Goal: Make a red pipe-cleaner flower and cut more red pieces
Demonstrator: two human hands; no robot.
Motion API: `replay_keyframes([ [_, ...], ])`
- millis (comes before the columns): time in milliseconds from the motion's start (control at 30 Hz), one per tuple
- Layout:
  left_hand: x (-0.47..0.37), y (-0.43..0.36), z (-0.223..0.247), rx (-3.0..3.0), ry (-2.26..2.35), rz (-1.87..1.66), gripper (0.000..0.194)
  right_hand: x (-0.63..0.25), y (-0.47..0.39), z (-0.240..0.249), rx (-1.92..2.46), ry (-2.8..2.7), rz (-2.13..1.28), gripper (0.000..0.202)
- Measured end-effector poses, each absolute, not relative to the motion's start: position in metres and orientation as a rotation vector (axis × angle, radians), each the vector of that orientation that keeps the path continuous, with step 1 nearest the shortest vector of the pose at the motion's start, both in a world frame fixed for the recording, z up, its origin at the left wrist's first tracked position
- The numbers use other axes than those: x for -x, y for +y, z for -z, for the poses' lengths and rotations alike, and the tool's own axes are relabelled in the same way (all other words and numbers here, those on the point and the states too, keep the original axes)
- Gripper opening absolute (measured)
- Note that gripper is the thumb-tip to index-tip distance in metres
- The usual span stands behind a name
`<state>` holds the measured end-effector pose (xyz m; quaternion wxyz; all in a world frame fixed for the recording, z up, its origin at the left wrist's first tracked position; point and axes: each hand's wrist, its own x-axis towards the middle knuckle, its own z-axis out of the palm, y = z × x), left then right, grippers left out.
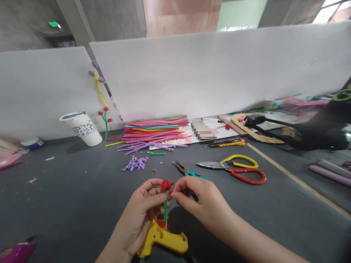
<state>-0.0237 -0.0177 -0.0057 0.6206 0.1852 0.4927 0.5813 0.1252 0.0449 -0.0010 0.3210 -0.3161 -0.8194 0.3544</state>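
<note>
A small flower with a red fuzzy head (166, 185) and a green stem (165, 208) is upright in my left hand (149, 204), thumb and fingers closed round the stem. My right hand (200, 195) pinches a small red piece (170, 192) at the right side of the flower head. Below the hands lies a yellow glue gun (167, 239), partly behind my left hand. Pliers with teal handles (189, 172) are partly covered by my right hand.
Scissors (233, 169) lie to the right. Purple snippets (135, 163) and a pile of coloured pipe cleaners (153, 133) are further back. A white cup (85, 129) stands at the back left, and a magenta object (18, 252) is at the front left.
</note>
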Motion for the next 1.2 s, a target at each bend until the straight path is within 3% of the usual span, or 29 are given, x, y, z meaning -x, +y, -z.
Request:
replay_keyframes([
  [200,0.021,-0.019,0.007,-0.490,1.148,-1.349,0.029,-0.127,0.041,0.007,0.647,-2.252,-0.583,0.011],
  [1200,0.017,-0.018,0.007,-0.711,1.384,-1.363,0.030,-0.121,0.040,0.015,0.578,-2.358,-0.173,0.021],
])
